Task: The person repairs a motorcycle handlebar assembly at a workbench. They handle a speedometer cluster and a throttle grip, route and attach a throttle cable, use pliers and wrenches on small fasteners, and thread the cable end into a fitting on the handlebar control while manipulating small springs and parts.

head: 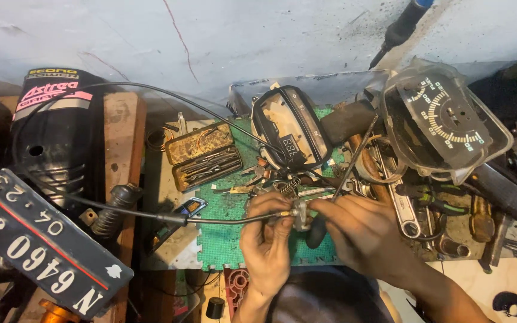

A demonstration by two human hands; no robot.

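Note:
My left hand [265, 239] pinches the metal end of a thin black cable [151, 215] that runs in from the left. My right hand [357, 230] grips a small grey metal fitting [300, 216] that meets the cable's end. Both hands hover over a green foam mat [225, 239]. Just beyond my fingers lies a small coil spring [291, 184]. A dark instrument housing with a small display [288, 128] stands behind it.
A round speedometer cluster [441, 122] sits at the right over wrenches [405, 209] and pliers. An open rusty tin of small tools [201, 157] lies at the mat's left. A black number plate [37, 242] and a black fairing panel [55, 131] fill the left side.

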